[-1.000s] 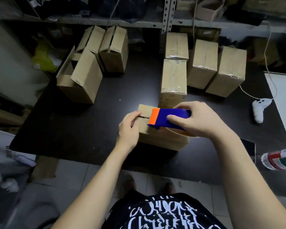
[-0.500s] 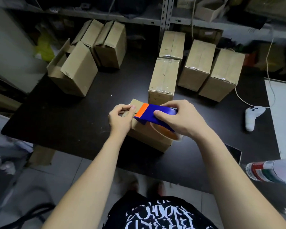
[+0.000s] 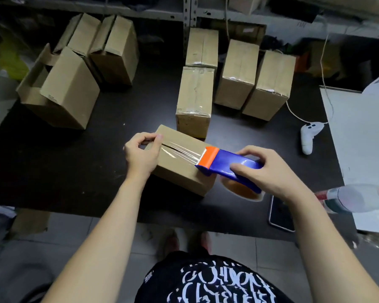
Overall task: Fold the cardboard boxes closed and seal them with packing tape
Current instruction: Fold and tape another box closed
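Your left hand (image 3: pixel 141 153) is gripping the box (image 3: pixel 179 171) by its end near the front edge of the bench (image 3: pixel 85 167), pinning tape (image 3: pixel 179 150); your right hand (image 3: pixel 269 171) is gripping the dispenser (image 3: pixel 223 161). Light, stiff cardboard likely: brace that end.

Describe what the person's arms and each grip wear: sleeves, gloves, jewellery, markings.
Both forearms are bare, no sleeve reaching them. The left grip and right grip wear no gloves; no ring, watch or band shows. The shirt is black with white lettering.
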The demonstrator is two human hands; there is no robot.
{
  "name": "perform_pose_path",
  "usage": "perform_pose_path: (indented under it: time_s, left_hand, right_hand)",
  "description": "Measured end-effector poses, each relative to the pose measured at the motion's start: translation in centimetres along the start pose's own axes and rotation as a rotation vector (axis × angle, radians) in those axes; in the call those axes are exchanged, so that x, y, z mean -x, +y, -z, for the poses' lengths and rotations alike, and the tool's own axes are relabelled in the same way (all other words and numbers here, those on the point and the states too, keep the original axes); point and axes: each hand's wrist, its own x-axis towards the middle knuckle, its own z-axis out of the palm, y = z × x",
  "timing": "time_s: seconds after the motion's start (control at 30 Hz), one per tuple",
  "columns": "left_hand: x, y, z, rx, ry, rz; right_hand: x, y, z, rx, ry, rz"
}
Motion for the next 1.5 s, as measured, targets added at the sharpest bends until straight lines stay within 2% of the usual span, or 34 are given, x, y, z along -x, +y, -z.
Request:
perform_pose_path:
  time_s: [0.23, 0.43, 0.53, 0.63, 0.93, 1.13, 1.37, 1.5]
  left_hand:
    - [-0.3, 0.9, 0.0, -0.082, -0.032, -0.069]
    - [0.6, 2.6, 0.1, -0.178, -0.113, -0.001]
    - [0.9, 3.8, 0.0, -0.292, -0.142, 0.017]
    - [1.5, 4.1, -0.8, -0.433, -0.148, -0.045]
    - [1.0, 3.7, -1.3, -0.346, -0.194, -0.050]
    - [0.6, 3.8, -1.6, -0.351, -0.215, -0.061]
    - [0.9, 3.7, -1.4, -0.334, -0.195, -0.053]
    - [0.6, 3.5, -0.6, -0.334, -0.257, -0.043]
  right_hand:
    - [3.0, 6.2, -0.8, -0.173, 0.075, -0.066]
    - [3.0, 8.4, -2.6, -0.214, 0.145, -0.065]
    - [3.1, 9.0, -3.9, -0.201, 0.119, -0.078]
    - [3.2, 9.6, -4.7, -0.231, 0.107, -0.078]
    - [3.8, 10.9, -5.5, -0.227, 0.125, -0.025]
    - [5.1, 13.8, -5.5, -0.182, 0.106, -0.056]
    - [4.0, 12.8, -5.1, -0.027, 0.084, -0.092]
    - [1.9, 11.0, -4.3, 0.083, 0.059, -0.118]
